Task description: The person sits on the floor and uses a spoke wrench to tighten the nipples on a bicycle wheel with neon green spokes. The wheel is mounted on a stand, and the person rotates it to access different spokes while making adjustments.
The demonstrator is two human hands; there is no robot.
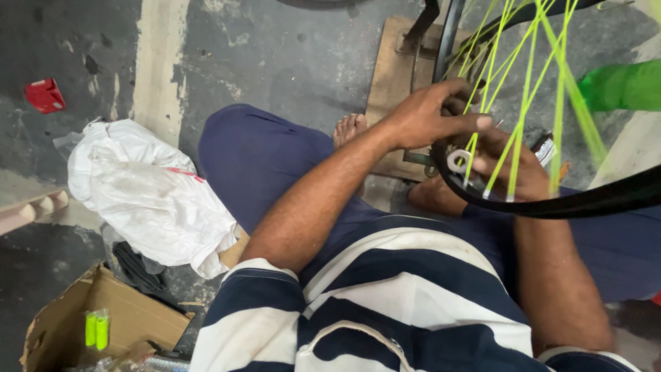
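1. While the black curved wheel rim [551, 204] lay across the lap, a small silver metal spoke wrench [457, 161] was gripped by the right hand [506, 169].
2. The neon-green thin spokes [520, 103] just above that grip were pinched by the closed left hand [430, 114].

Grey concrete floor [275, 55]: white plastic bags [148, 186], red box [45, 95], open cardboard box [131, 320], wooden board [392, 76].

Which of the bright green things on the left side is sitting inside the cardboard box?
The small pair of neon green tubes at lower left lies inside the open cardboard box. The other green things, the spokes, belong to the wheel at upper right.
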